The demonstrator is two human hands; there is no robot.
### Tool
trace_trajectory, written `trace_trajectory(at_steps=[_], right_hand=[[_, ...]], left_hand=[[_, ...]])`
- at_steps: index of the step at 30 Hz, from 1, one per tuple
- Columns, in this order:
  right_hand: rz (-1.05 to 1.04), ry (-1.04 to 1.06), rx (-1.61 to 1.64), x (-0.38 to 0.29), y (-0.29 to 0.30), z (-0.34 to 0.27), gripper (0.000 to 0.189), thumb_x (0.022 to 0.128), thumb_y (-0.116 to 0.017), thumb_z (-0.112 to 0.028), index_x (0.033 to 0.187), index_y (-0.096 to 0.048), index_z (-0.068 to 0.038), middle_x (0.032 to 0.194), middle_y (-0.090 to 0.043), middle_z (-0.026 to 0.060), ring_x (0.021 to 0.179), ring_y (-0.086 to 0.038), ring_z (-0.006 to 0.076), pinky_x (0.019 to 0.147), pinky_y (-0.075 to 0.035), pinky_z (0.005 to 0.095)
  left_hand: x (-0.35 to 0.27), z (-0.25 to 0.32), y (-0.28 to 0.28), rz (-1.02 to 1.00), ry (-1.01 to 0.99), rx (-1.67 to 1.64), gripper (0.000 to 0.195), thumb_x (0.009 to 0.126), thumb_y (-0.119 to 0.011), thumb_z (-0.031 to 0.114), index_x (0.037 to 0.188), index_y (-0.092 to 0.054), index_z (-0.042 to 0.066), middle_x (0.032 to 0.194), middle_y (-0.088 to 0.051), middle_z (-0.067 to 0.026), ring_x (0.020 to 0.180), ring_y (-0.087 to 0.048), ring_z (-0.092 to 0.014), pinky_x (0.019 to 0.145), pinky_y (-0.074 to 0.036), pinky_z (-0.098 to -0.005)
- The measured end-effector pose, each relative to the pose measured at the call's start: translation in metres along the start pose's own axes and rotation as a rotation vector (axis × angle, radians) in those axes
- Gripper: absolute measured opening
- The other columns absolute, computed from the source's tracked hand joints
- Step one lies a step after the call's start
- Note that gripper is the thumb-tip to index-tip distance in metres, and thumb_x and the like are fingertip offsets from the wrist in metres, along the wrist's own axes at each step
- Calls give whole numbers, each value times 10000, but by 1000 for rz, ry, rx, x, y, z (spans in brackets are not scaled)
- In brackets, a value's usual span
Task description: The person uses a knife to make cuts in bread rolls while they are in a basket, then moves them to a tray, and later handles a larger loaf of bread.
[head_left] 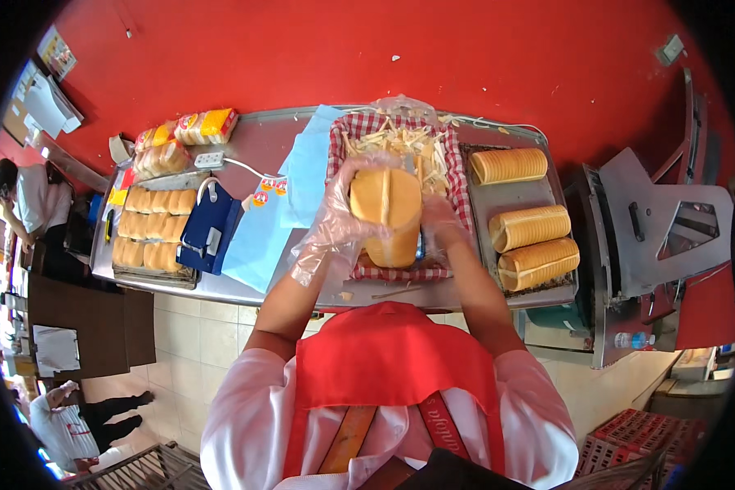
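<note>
Both hands wear clear plastic gloves. My left hand (346,202) grips the left side of a golden bread loaf (386,214), which is held upright with its end towards the camera. Against the loaf's right side is my right hand (442,219); its fingers are partly hidden, so its hold is unclear. Under and behind the loaf, a basket lined with red checked cloth (459,184) holds bread trimmings (404,139). To the right, ridged loaves (530,226) lie on a metal tray (484,199).
Blue sheets (309,165), a dark blue bag sealer (211,229), small rolls (153,223) on a tray, bagged bread (205,127) and a white power strip (209,160) occupy the table's left. A grey metal machine (643,226) stands at right. Two people are at far left.
</note>
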State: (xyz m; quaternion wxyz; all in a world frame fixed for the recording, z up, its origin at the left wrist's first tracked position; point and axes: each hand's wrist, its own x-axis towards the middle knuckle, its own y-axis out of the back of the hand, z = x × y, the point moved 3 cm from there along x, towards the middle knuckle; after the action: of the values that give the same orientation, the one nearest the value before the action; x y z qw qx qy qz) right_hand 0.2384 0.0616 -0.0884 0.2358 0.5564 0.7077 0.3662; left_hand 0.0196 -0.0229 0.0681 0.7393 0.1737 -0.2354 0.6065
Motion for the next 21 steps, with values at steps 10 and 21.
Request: trace_trajectory(at_steps=[10,21], right_hand=[[-165,-127,836,-55,132,-99,445,942,-608,-154,1379,-523,-159,1235,-610,83,1094,-581,190,910,-487,304],[100,381,-478,-86,163,-154,430,953,-537,-328,1331,-527,-124,1093,-626,159,996,-598,351,894,-473,460]], left_hand=[[8,-7,-8,-43,389,-195,1084,451,-906,15,1415,-414,76,1343,-526,-71,1308,-450,-217,1118,-340,-361],[14,-29,-4,113,326,-130,914,608,-835,-44,1416,-425,84,1298,-573,-72,1235,-530,-205,1087,-395,-337]])
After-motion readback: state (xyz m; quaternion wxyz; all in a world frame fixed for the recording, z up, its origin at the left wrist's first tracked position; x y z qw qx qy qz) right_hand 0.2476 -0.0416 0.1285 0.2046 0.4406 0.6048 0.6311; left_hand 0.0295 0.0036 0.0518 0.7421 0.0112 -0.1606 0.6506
